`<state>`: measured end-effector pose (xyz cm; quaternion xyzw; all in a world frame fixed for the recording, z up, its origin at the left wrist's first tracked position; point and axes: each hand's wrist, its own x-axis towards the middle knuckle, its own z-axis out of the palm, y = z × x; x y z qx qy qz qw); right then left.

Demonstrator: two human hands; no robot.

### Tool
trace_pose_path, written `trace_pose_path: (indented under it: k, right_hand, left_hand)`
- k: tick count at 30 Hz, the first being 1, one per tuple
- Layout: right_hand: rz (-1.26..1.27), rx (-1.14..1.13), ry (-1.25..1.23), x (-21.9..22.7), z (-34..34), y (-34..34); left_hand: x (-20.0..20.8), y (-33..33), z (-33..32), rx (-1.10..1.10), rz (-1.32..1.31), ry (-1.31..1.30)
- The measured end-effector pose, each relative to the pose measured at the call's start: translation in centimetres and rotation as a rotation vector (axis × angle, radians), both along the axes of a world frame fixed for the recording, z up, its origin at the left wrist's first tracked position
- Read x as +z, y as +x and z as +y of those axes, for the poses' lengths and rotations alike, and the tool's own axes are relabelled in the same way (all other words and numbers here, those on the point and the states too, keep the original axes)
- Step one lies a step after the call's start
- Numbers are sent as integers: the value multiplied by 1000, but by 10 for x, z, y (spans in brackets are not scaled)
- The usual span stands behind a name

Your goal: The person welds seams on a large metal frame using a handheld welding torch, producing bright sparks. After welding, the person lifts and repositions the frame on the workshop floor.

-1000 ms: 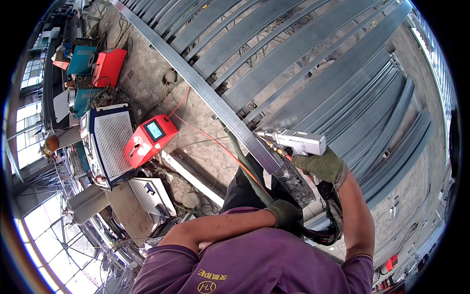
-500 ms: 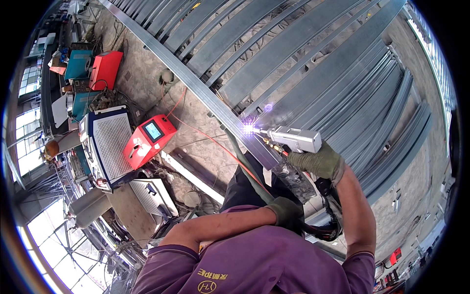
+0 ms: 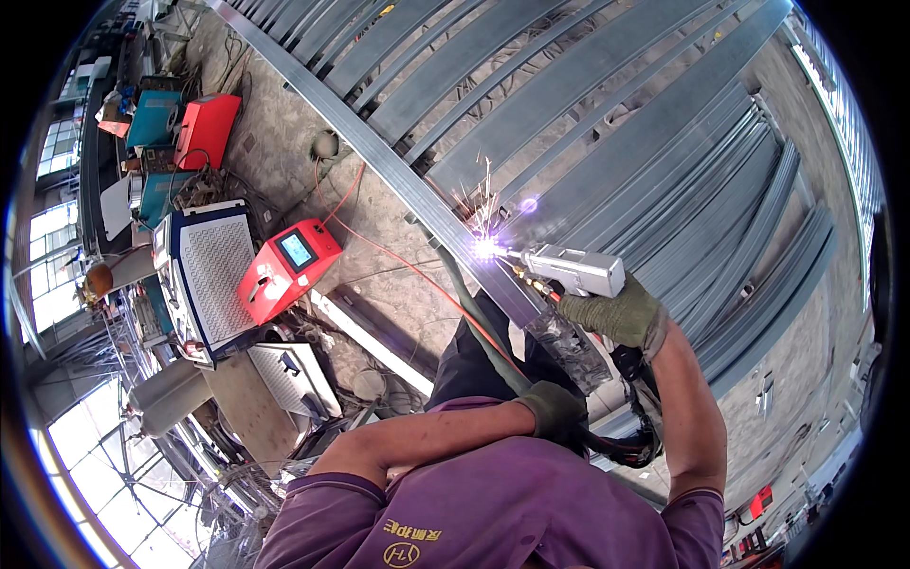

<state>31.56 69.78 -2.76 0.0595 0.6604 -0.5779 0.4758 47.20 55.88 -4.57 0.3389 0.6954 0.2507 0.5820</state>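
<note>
Our gloved right hand (image 3: 616, 315), right of centre, is wrapped round the rear of the silver gun (image 3: 580, 270); fingertips partly hidden. Left hand (image 3: 553, 410), lower centre, sits beside the green hose (image 3: 512, 377); can't tell its grip. Gun tip's at the steel rail (image 3: 403, 186), mid-frame. Arc (image 3: 486, 248) is lit, unlike a second ago, now throwing sparks (image 3: 486, 204) up: we read live welding there. Left: red box (image 3: 275, 284), screen (image 3: 297, 249) illegible. Bottom: purple shirt (image 3: 512, 503), yellow print (image 3: 413, 529).

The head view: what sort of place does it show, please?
Probably a metalworking shop: the right hand holds a silver torch-like tool, sparks fly at a long steel rail, and steel profiles lie nearby.
</note>
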Motion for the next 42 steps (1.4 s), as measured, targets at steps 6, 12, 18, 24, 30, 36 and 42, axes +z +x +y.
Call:
trace_pose_path:
  k: [6, 12, 18, 24, 30, 36, 42]
  right_hand:
    - [96, 35, 53, -1, 0, 3]
    - [90, 61, 84, 2, 0, 2]
    - [114, 46, 108, 6, 0, 5]
    - [74, 54, 105, 11, 0, 2]
    - [65, 56, 120, 13, -2, 3]
    - [56, 52, 94, 13, -1, 3]
    - [38, 47, 143, 11, 1, 5]
  left_hand:
    - [-12, 14, 2, 20, 27, 3]
    - [-12, 15, 2, 20, 39, 1]
    - [-7, 10, 2, 4, 19, -5]
    - [9, -3, 0, -5, -24, -11]
    - [10, -4, 2, -22, -30, -23]
    - [1, 4, 3, -8, -2, -3]
    - [6, 1, 3, 8, -21, -6]
